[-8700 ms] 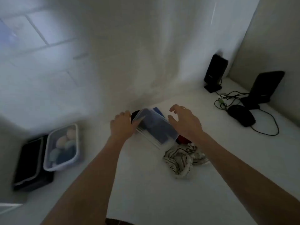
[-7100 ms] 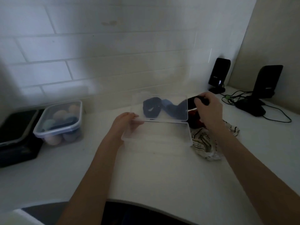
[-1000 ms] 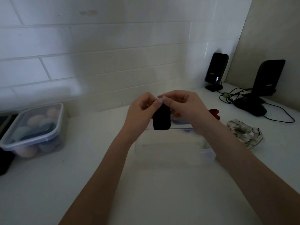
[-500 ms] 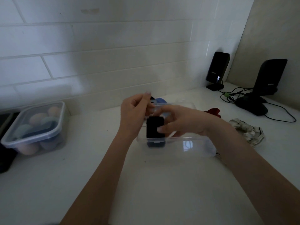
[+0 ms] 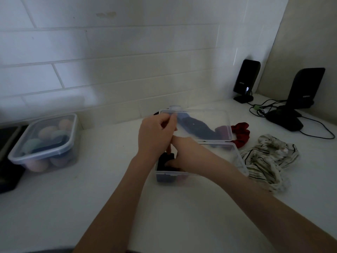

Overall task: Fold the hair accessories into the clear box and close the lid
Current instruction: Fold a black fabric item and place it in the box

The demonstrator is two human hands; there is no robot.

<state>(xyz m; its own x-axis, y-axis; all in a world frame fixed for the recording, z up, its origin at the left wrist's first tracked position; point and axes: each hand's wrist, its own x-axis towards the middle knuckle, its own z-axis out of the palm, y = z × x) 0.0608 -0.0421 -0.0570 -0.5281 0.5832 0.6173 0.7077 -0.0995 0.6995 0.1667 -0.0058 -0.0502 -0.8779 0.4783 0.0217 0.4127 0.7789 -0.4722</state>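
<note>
White tile wall (image 5: 127,61) backs the pale counter (image 5: 182,225) we work on, dimly lit. Going left to right, we count one black slab-like thing (image 5: 7,161) at nine o'clock, cut by the edge, then one lidded tub (image 5: 45,141) of clear plastic just beside it, holding rounded pastel lumps we cannot count.

At the centre sits one clear box (image 5: 235,157), rectangular and hard-walled, with its hinged lid (image 5: 204,123) standing open toward twelve o'clock. Through the lid we see one blue band (image 5: 195,127) lying behind it. One black band (image 5: 164,162), folded into a soft block, sits in the box's left end. At two o'clock from the box lies one red scrunchie (image 5: 240,132), ruffled, touching the lid's right corner. At three o'clock lies one striped scrunchie (image 5: 268,161), crumpled cream cloth with dark lines, just beside the box wall.

Far right, toward one o'clock, stand two black upright speakers (image 5: 246,81) with one dark mouse (image 5: 284,121) and tangled cables (image 5: 260,108) between them.

Our left hand (image 5: 155,137) has its fingers curled, pinching the lid's left edge. Our right hand (image 5: 184,156) reaches into the box, fingers bent down, pressing on the black band; whether it grips it we cannot tell.
</note>
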